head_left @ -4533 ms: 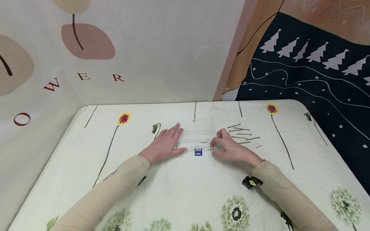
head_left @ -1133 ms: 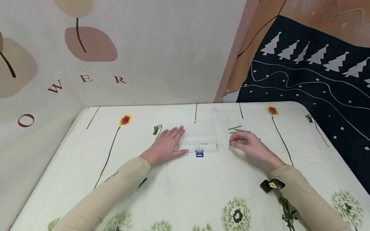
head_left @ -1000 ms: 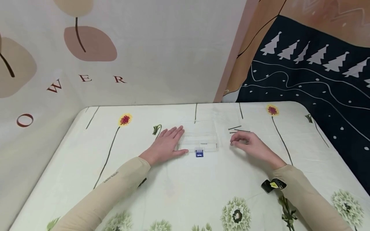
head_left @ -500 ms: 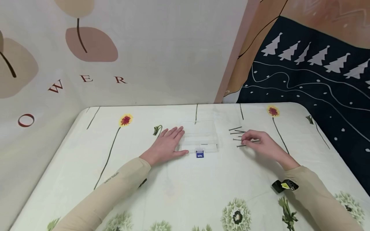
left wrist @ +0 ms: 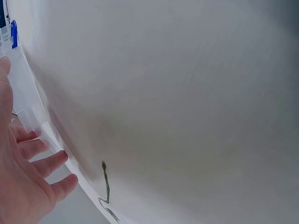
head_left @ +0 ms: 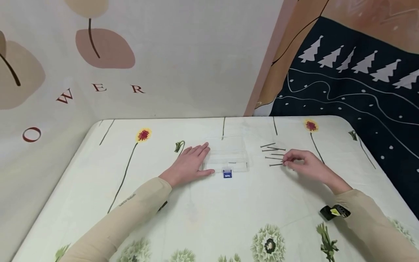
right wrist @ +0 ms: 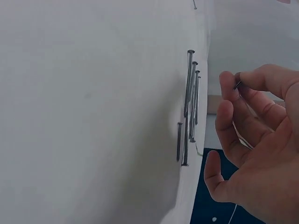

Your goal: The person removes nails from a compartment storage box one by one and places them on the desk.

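A clear plastic box with a blue latch sits mid-table. Two small dark nails show in its front part. My left hand rests spread against the box's left side; the left wrist view shows its fingers loosely extended along the clear edge. To the right of the box, my right hand has thumb and forefinger together, pinching what looks like a nail, mostly hidden by the fingertips. Several long grey nails lie beside that hand, with a shorter nail apart from them.
A white flower-printed cloth covers the table. Pale printed fabric rises behind and on the left, and a dark tree-patterned cloth hangs at the back right. Each forearm carries a strapped-on black camera.
My right hand has left the box's right edge and moved right across the nails, uncovering the left ones. A small nail now shows at the box's front right. The left hand stays put.
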A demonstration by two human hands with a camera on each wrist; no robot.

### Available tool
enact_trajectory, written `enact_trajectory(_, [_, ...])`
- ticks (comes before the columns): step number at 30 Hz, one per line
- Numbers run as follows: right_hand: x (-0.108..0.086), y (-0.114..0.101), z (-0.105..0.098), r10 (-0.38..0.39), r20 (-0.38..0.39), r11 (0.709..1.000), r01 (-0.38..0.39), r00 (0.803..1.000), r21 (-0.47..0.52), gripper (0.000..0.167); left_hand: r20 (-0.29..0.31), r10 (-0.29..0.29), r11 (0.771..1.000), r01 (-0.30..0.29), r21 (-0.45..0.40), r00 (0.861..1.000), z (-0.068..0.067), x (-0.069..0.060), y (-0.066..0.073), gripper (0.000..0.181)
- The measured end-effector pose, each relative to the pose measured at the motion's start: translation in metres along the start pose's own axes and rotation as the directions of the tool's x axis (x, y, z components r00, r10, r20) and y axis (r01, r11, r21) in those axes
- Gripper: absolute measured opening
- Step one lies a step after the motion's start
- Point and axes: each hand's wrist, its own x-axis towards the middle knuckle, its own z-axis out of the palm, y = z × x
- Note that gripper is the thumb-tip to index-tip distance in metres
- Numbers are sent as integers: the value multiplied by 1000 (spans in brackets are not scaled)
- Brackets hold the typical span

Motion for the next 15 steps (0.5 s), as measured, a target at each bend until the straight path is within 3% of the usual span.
enact_trajectory(15, [-13, 17, -14, 74, 25, 995, -73, 997, -69, 8, 14, 9, 1000, -8, -27, 1000, -2, 0, 1, 84])
